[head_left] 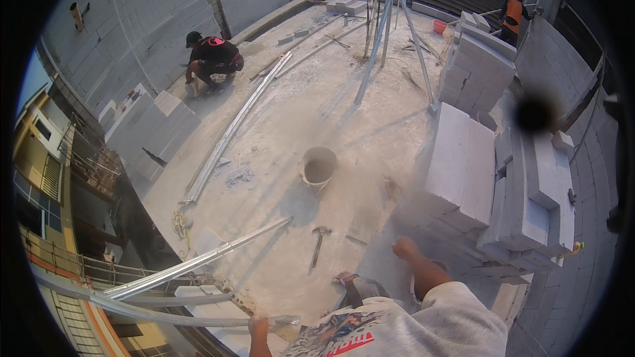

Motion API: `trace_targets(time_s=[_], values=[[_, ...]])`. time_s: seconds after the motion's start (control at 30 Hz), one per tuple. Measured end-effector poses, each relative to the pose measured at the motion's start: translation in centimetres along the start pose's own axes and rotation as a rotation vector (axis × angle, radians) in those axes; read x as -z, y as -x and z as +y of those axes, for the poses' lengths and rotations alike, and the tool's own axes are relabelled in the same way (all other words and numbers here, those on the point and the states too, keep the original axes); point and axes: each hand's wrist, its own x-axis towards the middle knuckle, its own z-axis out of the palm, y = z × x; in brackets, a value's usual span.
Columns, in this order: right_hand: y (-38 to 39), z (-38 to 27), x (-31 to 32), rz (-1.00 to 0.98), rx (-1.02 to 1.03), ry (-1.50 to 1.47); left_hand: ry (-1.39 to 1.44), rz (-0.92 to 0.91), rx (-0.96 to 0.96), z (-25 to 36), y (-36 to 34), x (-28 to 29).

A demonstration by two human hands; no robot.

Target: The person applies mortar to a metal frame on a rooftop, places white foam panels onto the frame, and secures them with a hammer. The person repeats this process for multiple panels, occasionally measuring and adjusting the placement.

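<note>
At the bottom of the head view, my left hand is closed around a grey metal bar near its right end. My right hand is held out in front of me beside the block stack, its fingers curled; what lies under them is hidden. A hammer lies on the dusty floor between my hands and a round bucket. One of my feet shows below the hammer. Left of it, a shiny metal channel slants up from the edge of the floor.
White blocks are stacked close on my right, more blocks at left. Long metal profiles lie across the floor. Metal struts stand farther back. One person crouches at the left wall; two others work far off. The floor edge drops at left.
</note>
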Motion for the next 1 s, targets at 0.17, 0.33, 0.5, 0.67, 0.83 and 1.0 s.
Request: trace_targets(time_s=[0.17, 0.33, 0.5, 0.67, 0.83, 1.0], values=[[11.9, 4.2, -3.8, 0.148, -0.123, -0.242, -0.052, -0.060, -0.111, 0.0, -2.9, 1.5], [26.1, 10.3, -20.2, -0.336, -0.443, -0.555, -0.791, -0.434, -0.144, -2.1, -3.2, 4.0], [38.1, 13.3, -36.1, -0.184, -0.500, -0.337, -1.254, -0.729, -0.627, 1.3, -4.8, 4.5], [38.1, 15.4, -38.2, -0.312, -0.492, -0.247, -0.670, -0.300, -0.173, 7.7, -6.5, -0.8], [29.9, 20.5, -27.6, -0.058, -0.842, -0.864, -0.672, -0.238, -0.394, 13.0, -5.0, -7.5], [23.4, 23.7, -15.6, 0.051, -0.726, -0.660, -0.644, -0.236, -0.376, 10.9, -1.9, -16.3]])
